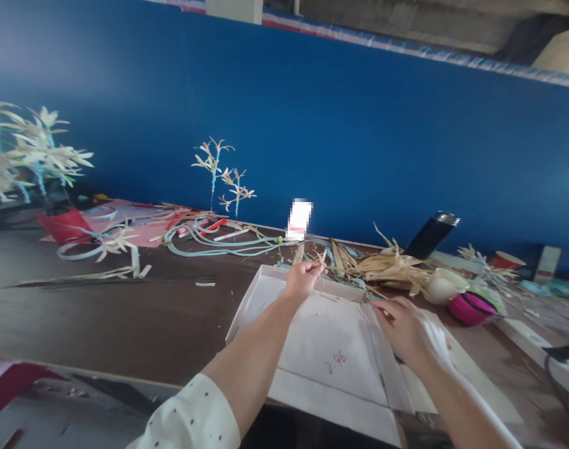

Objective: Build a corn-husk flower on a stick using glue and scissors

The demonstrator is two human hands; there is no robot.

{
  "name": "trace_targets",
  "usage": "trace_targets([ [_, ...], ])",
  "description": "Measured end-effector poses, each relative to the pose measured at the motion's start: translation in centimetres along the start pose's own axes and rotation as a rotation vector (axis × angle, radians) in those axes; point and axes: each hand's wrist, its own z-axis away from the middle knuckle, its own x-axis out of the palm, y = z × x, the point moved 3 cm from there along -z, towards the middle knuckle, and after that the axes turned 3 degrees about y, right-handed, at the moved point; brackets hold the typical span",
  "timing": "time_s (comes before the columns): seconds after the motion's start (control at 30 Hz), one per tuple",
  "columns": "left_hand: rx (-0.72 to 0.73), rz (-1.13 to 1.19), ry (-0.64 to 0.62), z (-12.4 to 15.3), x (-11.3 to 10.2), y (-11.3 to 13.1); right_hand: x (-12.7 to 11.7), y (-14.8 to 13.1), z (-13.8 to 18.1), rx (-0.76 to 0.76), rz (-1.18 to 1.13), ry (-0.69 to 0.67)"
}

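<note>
Above the far edge of an open white cardboard box lid [322,349], my left hand [304,279] is closed in a pinch. Between its fingertips is a small pale flower [322,257] of dried husk strips. My right hand [401,323] hovers by the lid's right far corner, thumb and fingers pressed together. A bit of light blue shows near its fingertips, too small to name. Red handwriting marks the lid's floor, and small scraps lie along its far side.
Behind the lid lies a heap of dried husks [382,265], near a dark flask [432,236]. Light blue cord [219,246] loops on the table to the left. Finished flower stems [213,165] stand against the blue wall [359,125]. A pink round item [471,308] sits at right.
</note>
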Motion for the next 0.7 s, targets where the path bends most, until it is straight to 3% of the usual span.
trace_targets([
  [0.1,0.041,-0.015,-0.008,-0.3,-0.1,-0.2,1.2,-2.6,-1.8,-0.121,0.172,-0.133],
  [0.27,0.061,-0.05,-0.019,-0.4,-0.1,-0.3,1.8,-4.2,-4.0,-0.244,0.332,-0.266],
  [0.47,0.092,-0.088,-0.024,-0.3,0.0,-0.5,2.1,-5.6,-4.7,-0.406,0.419,-0.291],
  [0.7,0.09,-0.085,-0.025,-0.3,0.0,-0.4,2.5,-5.6,-4.7,-0.435,0.428,-0.285],
])
